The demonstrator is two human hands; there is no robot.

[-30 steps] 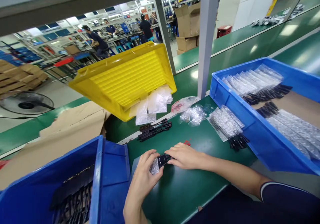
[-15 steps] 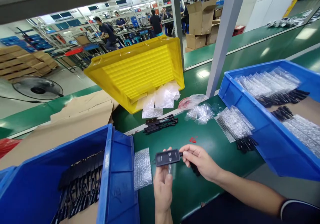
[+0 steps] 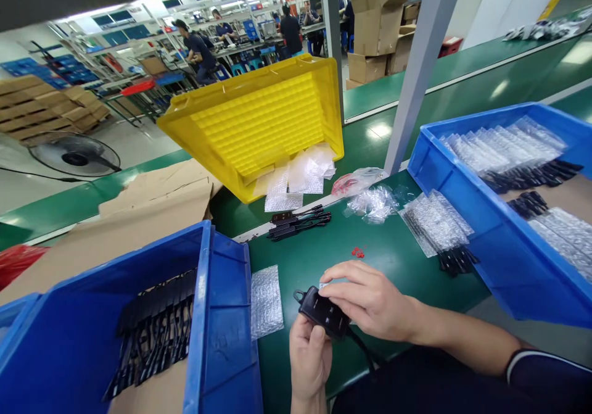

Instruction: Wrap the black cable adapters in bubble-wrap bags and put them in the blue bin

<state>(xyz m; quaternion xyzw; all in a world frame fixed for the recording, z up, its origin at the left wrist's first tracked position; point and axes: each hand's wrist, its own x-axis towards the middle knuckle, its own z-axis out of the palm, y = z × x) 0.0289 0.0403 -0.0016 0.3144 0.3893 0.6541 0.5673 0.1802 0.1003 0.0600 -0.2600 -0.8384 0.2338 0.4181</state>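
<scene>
My left hand (image 3: 311, 361) grips a flat black corded device (image 3: 324, 313) from below, thumb along its near edge. Small light marks show on the device's face, a loop sticks out at its far left end, and a black cable hangs from the near right end. Over its upper edge, my right hand (image 3: 365, 300) has its fingers bent together at a small pale, shiny bit that I cannot make out. A bubble-wrap pouch (image 3: 267, 303) lies left of my hands. Tiny red pieces (image 3: 357, 252) lie beyond them on the green work surface (image 3: 305, 256).
A blue bin (image 3: 231, 321) at left holds rows of black corded devices; another blue bin (image 3: 444, 216) at right holds bubble-wrapped ones. Wrapped devices (image 3: 437, 226) lie beside it. Loose devices (image 3: 298, 223), crumpled clear plastic (image 3: 374, 204) and a tilted yellow crate (image 3: 259, 124) are farther back.
The device has turned so its cable end points toward me. My right hand has moved from the cable end to the device's upper edge.
</scene>
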